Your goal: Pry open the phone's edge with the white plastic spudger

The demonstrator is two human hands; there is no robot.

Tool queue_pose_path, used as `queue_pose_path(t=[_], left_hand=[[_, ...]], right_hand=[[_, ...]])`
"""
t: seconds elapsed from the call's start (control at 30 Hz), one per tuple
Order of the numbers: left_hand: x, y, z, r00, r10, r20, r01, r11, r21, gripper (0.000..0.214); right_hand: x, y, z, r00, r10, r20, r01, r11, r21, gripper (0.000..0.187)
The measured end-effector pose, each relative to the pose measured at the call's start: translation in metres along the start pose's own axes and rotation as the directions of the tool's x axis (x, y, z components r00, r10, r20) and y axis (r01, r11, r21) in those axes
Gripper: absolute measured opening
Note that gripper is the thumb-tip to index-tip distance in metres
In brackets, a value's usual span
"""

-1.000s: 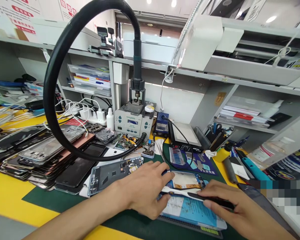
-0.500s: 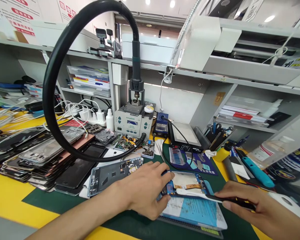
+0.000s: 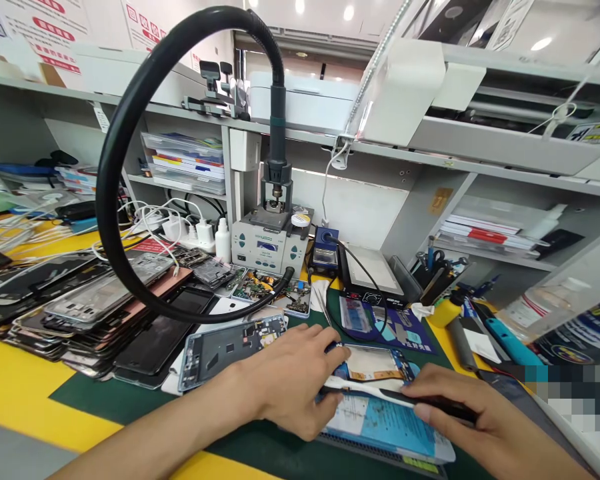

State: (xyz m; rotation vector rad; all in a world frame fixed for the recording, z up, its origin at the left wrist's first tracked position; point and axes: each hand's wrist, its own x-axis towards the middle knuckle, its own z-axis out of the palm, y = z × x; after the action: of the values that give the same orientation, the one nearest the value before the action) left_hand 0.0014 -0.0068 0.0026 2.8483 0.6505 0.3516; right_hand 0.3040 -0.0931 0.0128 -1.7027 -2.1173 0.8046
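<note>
My left hand (image 3: pixel 295 377) is closed around the left end of an opened phone (image 3: pixel 373 360), its fingers at the far edge and thumb at the near edge. Blue edging, a pale middle and an orange flex cable (image 3: pixel 375 375) show on the phone. It rests over a blue-and-white packet (image 3: pixel 380 420). My right hand (image 3: pixel 465 413) grips the black handle of what looks like a toothbrush (image 3: pixel 363 388), with a white head and neck. The brush lies along the phone's near side, its head close to my left thumb; its bristles are hidden.
A phone frame (image 3: pixel 230 347) lies left of my left hand, beside stacked phone parts (image 3: pixel 105 300). Behind stands a hot air station (image 3: pixel 265 243) with a looping black hose (image 3: pixel 110 173). Tweezers (image 3: pixel 325 303) lie behind my left hand. A yellow bottle (image 3: pixel 447 308) stands right.
My right hand has moved left, carrying the brush along the phone's near edge, so its head is now by my left thumb. My left hand keeps its hold. The view has shifted slightly.
</note>
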Motion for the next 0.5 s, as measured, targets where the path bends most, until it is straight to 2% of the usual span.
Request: queue_pose_path(t=[0.23, 0.5], left_hand=[[0.001, -0.001, -0.001, 1.000, -0.012, 0.001, 0.012, 1.000, 0.000, 0.053], [0.000, 0.001, -0.002, 1.000, -0.010, 0.011, 0.010, 1.000, 0.004, 0.052]], right_hand=[[0.002, -0.008, 0.005, 0.997, -0.063, -0.042, 0.065, 0.998, 0.024, 0.023], [-0.008, 0.012, -0.016, 0.999, -0.011, -0.036, 0.009, 0.999, -0.053, 0.027]])
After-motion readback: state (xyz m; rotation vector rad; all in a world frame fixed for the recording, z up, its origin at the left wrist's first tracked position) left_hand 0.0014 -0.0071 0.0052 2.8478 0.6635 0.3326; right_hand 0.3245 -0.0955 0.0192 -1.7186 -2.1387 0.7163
